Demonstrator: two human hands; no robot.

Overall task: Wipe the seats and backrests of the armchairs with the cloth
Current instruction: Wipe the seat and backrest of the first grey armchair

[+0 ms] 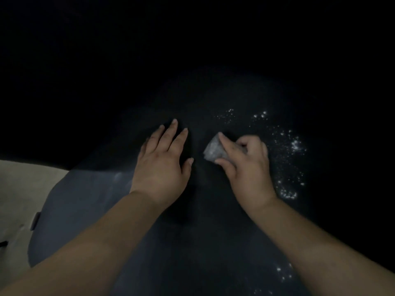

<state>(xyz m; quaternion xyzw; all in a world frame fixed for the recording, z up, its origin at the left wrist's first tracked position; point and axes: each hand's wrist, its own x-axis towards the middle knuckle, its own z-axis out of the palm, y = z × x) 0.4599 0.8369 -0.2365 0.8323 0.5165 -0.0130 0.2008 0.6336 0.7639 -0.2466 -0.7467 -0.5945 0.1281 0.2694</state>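
Note:
A dark armchair seat [89, 201] fills the middle of the dim view. My left hand [164, 161] lies flat on it with straight, spread fingers. Just to its right, my right hand [245, 165] grips a small bunched grey cloth [212, 150], index finger stretched over the top and thumb under it, pressing the cloth onto the seat. White specks [288, 146] are scattered over the seat to the right of the cloth. More specks [283, 272] lie near my right forearm. The backrest is lost in darkness.
A pale floor [19, 189] shows at the lower left beyond the seat's rounded edge. A small grey tag or foot [35, 221] sits at that edge. Everything above and to the right is too dark to make out.

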